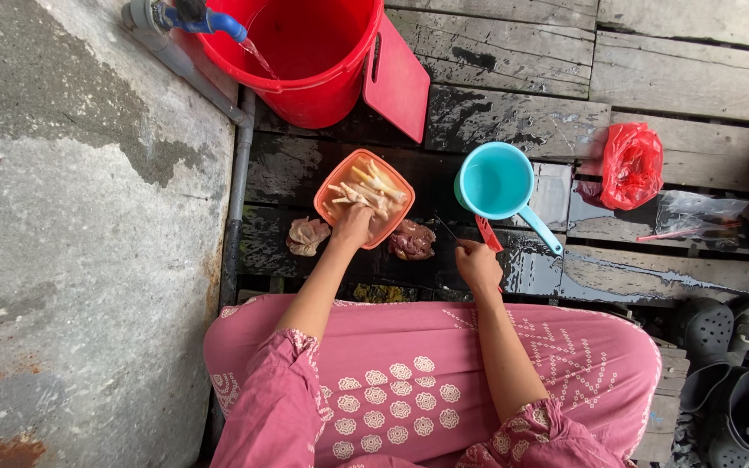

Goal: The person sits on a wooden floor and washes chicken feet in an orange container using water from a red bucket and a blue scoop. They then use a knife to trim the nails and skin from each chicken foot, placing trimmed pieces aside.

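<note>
Red bucket (305, 61) cut off by top edge; knife blade (446, 229) barely discernible.

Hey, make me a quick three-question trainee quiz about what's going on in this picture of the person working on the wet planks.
1. True or false: the left hand rests at the orange basket of pale cut pieces.
2. What does the right hand hold? A) a red-handled knife B) the blue scoop C) the red bag
3. Fill in: water from the tap runs into the red ____.

Key:
1. True
2. A: the red-handled knife; the blue scoop and the red bag lie apart on the planks.
3. bucket
</note>
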